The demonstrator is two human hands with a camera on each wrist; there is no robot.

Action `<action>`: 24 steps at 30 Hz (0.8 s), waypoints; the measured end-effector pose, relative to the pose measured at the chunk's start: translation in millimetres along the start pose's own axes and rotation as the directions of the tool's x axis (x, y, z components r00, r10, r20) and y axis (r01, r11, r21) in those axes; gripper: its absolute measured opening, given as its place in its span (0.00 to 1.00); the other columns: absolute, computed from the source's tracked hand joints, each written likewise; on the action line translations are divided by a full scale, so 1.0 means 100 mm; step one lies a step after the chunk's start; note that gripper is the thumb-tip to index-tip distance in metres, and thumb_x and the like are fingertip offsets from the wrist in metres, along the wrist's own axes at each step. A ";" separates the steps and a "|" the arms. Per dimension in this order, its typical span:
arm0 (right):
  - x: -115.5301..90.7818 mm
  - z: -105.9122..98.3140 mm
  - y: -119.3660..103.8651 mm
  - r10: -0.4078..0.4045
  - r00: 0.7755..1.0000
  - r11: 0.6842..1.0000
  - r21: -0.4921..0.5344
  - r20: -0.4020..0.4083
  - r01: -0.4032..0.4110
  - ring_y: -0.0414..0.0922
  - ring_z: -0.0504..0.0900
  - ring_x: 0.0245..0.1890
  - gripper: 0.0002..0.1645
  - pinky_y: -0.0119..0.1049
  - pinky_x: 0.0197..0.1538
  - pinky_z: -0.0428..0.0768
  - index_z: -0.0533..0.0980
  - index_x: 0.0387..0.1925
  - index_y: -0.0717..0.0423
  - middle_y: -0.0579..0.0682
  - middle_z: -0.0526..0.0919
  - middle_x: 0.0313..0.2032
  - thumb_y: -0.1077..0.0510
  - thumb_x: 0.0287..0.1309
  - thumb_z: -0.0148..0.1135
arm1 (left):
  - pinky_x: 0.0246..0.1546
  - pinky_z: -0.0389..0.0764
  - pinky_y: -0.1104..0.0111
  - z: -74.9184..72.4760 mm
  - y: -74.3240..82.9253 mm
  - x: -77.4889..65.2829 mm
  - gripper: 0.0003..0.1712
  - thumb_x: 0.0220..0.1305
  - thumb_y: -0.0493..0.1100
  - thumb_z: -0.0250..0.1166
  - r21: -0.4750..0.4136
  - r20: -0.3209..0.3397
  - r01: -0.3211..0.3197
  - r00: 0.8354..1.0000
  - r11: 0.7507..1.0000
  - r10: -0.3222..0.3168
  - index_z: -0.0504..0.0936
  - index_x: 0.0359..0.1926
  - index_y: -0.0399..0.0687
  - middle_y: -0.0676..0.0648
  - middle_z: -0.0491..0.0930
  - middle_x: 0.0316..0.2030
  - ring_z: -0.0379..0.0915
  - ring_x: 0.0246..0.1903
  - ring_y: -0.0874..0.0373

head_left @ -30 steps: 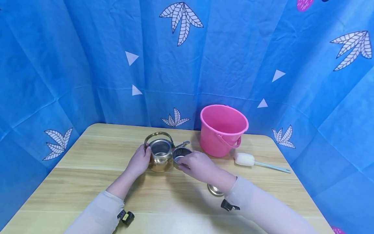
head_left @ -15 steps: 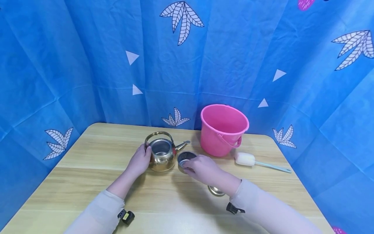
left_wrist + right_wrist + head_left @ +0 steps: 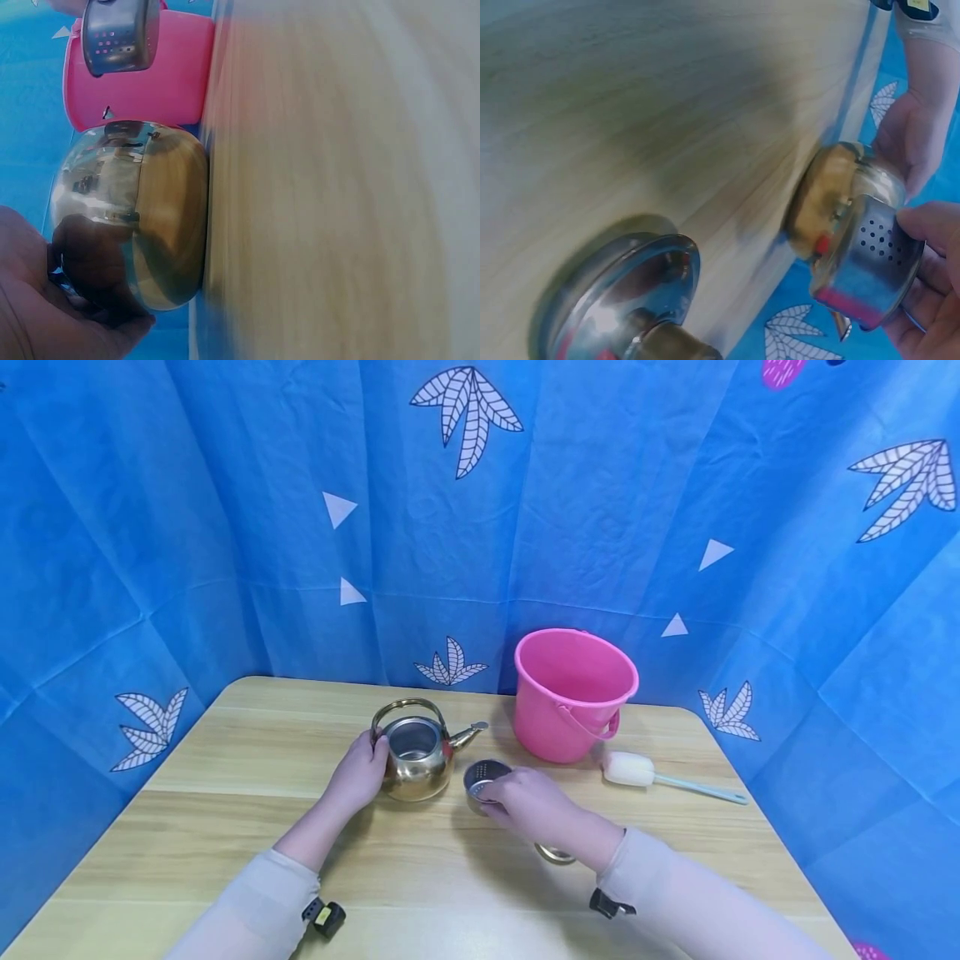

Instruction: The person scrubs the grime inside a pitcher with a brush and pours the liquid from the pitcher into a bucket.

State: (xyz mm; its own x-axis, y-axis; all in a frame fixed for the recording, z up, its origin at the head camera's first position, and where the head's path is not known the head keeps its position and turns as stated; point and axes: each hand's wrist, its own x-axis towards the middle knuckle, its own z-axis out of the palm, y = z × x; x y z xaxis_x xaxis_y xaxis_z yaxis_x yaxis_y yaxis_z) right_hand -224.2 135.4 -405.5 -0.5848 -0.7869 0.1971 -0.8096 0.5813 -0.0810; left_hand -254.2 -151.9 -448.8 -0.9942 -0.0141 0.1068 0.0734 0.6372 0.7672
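Note:
A small gold metal teapot (image 3: 416, 781) stands upright on the table, lidless, its spout toward the right. My left hand (image 3: 360, 774) grips it at the left side, by the foot of the arched handle. To the right of the spout, my right hand (image 3: 536, 802) pinches a perforated metal tea strainer (image 3: 870, 262) by its rim. The strainer hangs above the tabletop, apart from the teapot. Under the right forearm lies the teapot's lid (image 3: 555, 856), partly hidden in the head view; its shiny surface and knob (image 3: 671, 345) show in the right wrist view.
A pink bucket (image 3: 551, 727) stands at the back right of the wooden table (image 3: 225, 827). Beside it lies a white sponge brush (image 3: 628, 769) with a pale blue handle. Blue patterned cloth (image 3: 442, 527) hangs behind and around the table.
My right hand has moved right and a little toward me with the strainer, away from the teapot, uncovering its spout. The left hand and teapot stay put.

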 end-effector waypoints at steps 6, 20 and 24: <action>-0.03 0.04 0.02 -0.002 1.000 1.000 -0.004 0.007 0.002 0.37 0.85 0.33 0.02 0.34 0.39 0.79 0.86 0.34 0.49 0.42 0.89 0.33 0.56 0.61 0.69 | 0.68 0.61 0.43 0.00 -0.01 0.00 0.30 0.80 0.45 0.38 0.000 -0.001 -0.008 1.000 1.000 0.008 0.60 0.67 0.22 0.22 0.66 0.63 0.60 0.67 0.30; -0.09 0.11 0.00 -0.033 0.999 0.999 -0.021 0.026 0.034 0.37 0.85 0.31 0.03 0.33 0.36 0.80 0.83 0.31 0.47 0.42 0.88 0.31 0.56 0.59 0.71 | 0.67 0.62 0.43 0.00 0.01 0.00 0.30 0.80 0.46 0.38 0.002 0.006 -0.008 1.000 1.000 0.008 0.60 0.67 0.22 0.23 0.67 0.62 0.60 0.66 0.30; -0.12 0.16 0.00 -0.038 0.999 0.999 -0.030 0.030 0.039 0.37 0.86 0.32 0.04 0.35 0.38 0.82 0.82 0.30 0.45 0.42 0.88 0.31 0.55 0.59 0.71 | 0.68 0.61 0.43 -0.01 0.01 -0.01 0.30 0.80 0.46 0.38 0.003 0.006 -0.007 1.000 1.000 0.007 0.60 0.67 0.22 0.23 0.66 0.63 0.60 0.67 0.30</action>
State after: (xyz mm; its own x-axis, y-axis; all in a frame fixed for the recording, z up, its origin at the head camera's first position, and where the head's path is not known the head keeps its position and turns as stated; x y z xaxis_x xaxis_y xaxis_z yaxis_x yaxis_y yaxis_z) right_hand -218.2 141.7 -423.1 -0.5544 -0.8146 0.1704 -0.8301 0.5559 -0.0438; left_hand -253.2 -151.6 -447.4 -0.9940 -0.0049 0.1088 0.0806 0.6392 0.7648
